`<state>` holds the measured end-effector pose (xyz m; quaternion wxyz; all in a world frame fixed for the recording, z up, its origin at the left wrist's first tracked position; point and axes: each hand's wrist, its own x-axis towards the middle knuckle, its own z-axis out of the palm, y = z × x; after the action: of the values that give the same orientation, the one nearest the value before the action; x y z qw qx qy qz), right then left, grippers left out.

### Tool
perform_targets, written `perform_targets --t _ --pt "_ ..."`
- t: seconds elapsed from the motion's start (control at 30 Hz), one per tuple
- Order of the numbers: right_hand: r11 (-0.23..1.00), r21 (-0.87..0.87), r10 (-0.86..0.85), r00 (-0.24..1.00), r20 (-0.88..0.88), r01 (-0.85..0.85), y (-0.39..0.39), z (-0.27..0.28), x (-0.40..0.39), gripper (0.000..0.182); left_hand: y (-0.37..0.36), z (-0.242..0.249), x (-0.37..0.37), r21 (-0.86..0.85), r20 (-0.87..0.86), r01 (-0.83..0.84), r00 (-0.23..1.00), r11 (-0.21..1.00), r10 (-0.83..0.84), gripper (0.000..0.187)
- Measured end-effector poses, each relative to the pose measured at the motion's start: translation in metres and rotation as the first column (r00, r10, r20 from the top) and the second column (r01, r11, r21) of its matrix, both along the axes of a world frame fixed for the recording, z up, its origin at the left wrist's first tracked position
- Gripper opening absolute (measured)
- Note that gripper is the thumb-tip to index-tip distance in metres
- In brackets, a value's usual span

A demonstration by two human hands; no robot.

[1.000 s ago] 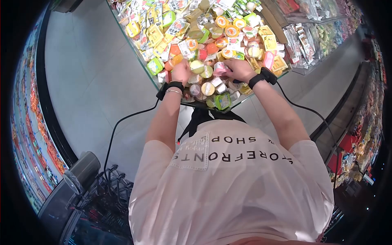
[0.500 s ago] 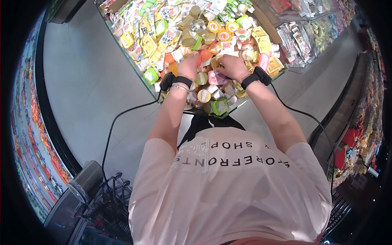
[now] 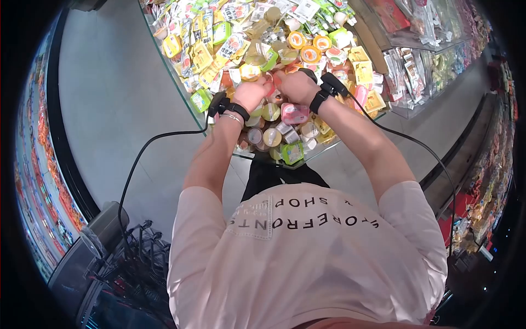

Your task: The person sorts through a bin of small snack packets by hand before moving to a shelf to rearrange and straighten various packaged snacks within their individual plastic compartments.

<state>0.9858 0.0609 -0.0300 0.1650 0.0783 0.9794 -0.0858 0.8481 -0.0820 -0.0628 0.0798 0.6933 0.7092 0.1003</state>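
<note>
My left hand (image 3: 250,94) is closed over the heap of snack packs, its fingers around a red jelly cup (image 3: 269,88). Close on its right, my right hand (image 3: 298,88) has its fingers curled in toward the same cup. What lies under those right fingers is hidden. Just below the right hand sits a pink pack (image 3: 295,113). Yellow-lidded jelly cups (image 3: 272,137) and a green pack (image 3: 292,153) lie nearer my body. Orange-lidded jelly cups (image 3: 310,54) rest beyond the hands.
A glass-walled bin (image 3: 174,82) holds the heap. Clear bins of wrapped snacks (image 3: 405,74) adjoin it at the right. Black cables (image 3: 150,143) run from both wrist straps. Stocked shelves line both sides, and a dark wire rack (image 3: 145,257) stands at lower left.
My right hand has moved left, from above the pink pack to beside my left hand. The left hand stays near the red jelly cup. The view has shifted slightly.
</note>
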Motion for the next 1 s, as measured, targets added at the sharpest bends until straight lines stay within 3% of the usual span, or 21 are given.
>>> perform_targets --t 0.07,0.13,0.17,0.2,0.27,0.3,0.47,0.57,0.6,0.67,0.7,0.8,0.83,0.87,0.93,1.0 --pt "0.997 0.066 0.045 0.994 -0.099 -0.039 0.002 0.002 0.002 0.018 -0.005 0.0 0.004 -0.028 0.005 0.038 0.999 0.999 -0.038 0.018" --pt "0.966 -0.226 -0.197 0.925 -0.325 0.126 0.013 0.001 0.004 0.017 -0.004 -0.006 0.007 0.024 -0.008 0.001 1.0 1.0 0.0 0.02" --pt "0.9 -0.316 -0.383 0.891 -0.245 0.3 0.018 -0.001 0.005 0.017 -0.001 -0.01 0.005 -0.01 -0.018 -0.038 0.999 0.999 0.038 0.021" --pt "0.9 -0.317 -0.382 0.892 -0.241 0.3 0.025 -0.004 0.007 0.017 0.001 -0.013 0.006 -0.044 -0.026 -0.072 0.997 0.996 0.071 0.022" --pt "0.73 -0.484 -0.639 0.734 -0.23 0.483 0.043 -0.01 0.006 0.022 0.004 -0.009 0.005 -0.022 -0.026 -0.072 0.997 0.997 0.072 0.023" --pt "0.621 -0.619 -0.702 0.692 -0.168 0.48 0.045 0.0 0.007 0.028 0.007 -0.01 0.004 -0.02 -0.009 -0.061 0.998 0.998 0.061 0.023" --pt "0.667 -0.577 -0.63 0.77 -0.1 0.471 0.047 -0.014 0.003 0.031 0.007 0.006 0.001 -0.02 0.051 -0.022 0.998 1.0 0.023 0.017" --pt "0.656 -0.535 -0.685 0.718 -0.126 0.532 0.044 -0.019 0.003 0.031 -0.004 0.024 0.002 -0.088 0.223 -0.233 0.943 0.969 0.247 0.018" --pt "0.652 -0.54 -0.688 0.715 -0.127 0.532 0.044 -0.019 0.001 0.031 -0.009 0.019 0.001 -0.091 0.218 -0.23 0.945 0.969 0.244 0.018" --pt "0.622 -0.534 -0.681 0.732 -0.008 0.572 0.044 -0.017 -0.004 0.031 -0.021 -0.002 0.004 -0.166 0.464 -0.479 0.733 0.862 0.497 0.02" --pt "0.622 -0.535 -0.681 0.732 -0.01 0.572 0.041 -0.019 -0.004 0.031 -0.024 -0.001 0.008 -0.16 0.565 -0.539 0.637 0.827 0.524 0.02" --pt "0.641 -0.591 -0.655 0.751 -0.087 0.49 0.027 -0.025 -0.007 0.03 -0.023 0.0 0.022 -0.258 0.452 -0.608 0.61 0.751 0.65 0.024" --pt "0.662 -0.521 -0.657 0.751 -0.058 0.539 0.023 -0.026 -0.008 0.029 -0.02 -0.008 0.023 -0.306 0.381 -0.619 0.617 0.724 0.688 0.036" --pt "0.681 -0.446 -0.66 0.75 -0.03 0.581 0.019 -0.027 -0.01 0.027 -0.015 -0.012 0.024 -0.304 0.382 -0.624 0.612 0.719 0.693 0.036" --pt "0.71 -0.39 -0.639 0.769 -0.005 0.587 0.011 -0.011 -0.015 0.022 -0.005 -0.009 0.03 -0.297 0.204 -0.668 0.654 0.683 0.729 0.033" --pt "0.815 -0.159 -0.569 0.821 -0.036 0.558 0.011 -0.015 -0.02 0.025 -0.001 -0.001 0.036 -0.311 0.192 -0.683 0.636 0.661 0.747 0.028"
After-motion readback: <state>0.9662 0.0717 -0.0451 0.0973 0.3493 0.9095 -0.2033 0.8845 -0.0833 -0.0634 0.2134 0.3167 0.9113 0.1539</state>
